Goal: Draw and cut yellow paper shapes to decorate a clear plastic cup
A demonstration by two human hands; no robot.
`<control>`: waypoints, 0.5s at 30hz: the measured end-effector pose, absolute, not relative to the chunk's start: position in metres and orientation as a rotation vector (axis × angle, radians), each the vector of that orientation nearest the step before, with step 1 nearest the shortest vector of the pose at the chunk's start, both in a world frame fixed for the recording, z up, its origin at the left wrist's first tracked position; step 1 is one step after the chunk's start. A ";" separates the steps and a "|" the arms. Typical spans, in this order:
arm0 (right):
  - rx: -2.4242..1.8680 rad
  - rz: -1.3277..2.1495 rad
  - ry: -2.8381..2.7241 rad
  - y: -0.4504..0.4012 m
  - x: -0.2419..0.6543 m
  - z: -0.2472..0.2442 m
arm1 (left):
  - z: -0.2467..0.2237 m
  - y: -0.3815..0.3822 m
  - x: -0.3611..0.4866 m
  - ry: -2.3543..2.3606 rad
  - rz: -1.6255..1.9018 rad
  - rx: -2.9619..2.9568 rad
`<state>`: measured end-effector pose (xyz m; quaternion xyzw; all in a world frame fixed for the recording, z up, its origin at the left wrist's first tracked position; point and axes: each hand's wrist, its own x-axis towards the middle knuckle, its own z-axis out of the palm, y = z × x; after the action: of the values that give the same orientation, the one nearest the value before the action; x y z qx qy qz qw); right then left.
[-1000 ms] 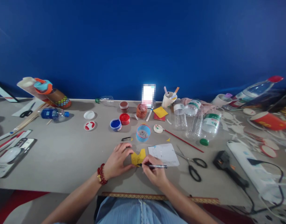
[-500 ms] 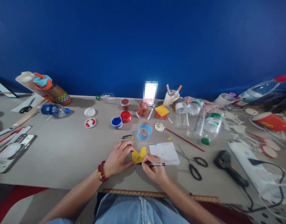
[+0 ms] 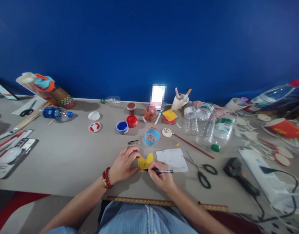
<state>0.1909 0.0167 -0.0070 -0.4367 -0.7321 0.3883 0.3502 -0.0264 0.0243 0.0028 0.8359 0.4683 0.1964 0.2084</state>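
Note:
A small piece of yellow paper [image 3: 148, 159], with a notch cut in its top edge and faint dark lines on it, lies flat on the table before me. My left hand [image 3: 125, 164] rests at its left side, thumb and forefinger spread apart and touching its edge. In my right hand [image 3: 161, 177] is a black pen [image 3: 165, 171], its tip on the lower part of the paper. Just right of that lies a white sheet with drawn marks [image 3: 175, 160], beside open scissors [image 3: 200, 170]. The pen's cap [image 3: 133, 142] lies above my left hand.
Paint jars, blue [image 3: 122, 127] and red [image 3: 132, 121], stand beyond my hands near a blue-rimmed water cup [image 3: 151, 136]. A red paintbrush [image 3: 193, 146], plastic bottles [image 3: 222, 130], a glue gun [image 3: 240, 177] and a power strip [image 3: 258, 178] occupy the right side.
The pen tip has shifted very slightly on the yellow paper, and dark lines there show more clearly. Both hands stay in nearly the same place.

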 end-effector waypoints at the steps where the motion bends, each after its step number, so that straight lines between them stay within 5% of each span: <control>1: -1.132 1.002 -1.896 0.017 0.191 -0.007 | 0.003 0.024 -0.026 1.304 0.546 2.324; 15: -1.142 0.984 -1.946 0.016 0.192 -0.013 | 0.004 0.025 -0.026 1.300 0.572 2.321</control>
<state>0.1918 0.0160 -0.0127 -0.4375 -0.7453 0.3768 0.3335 -0.0258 0.0251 0.0038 0.8341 0.4673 0.2055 0.2089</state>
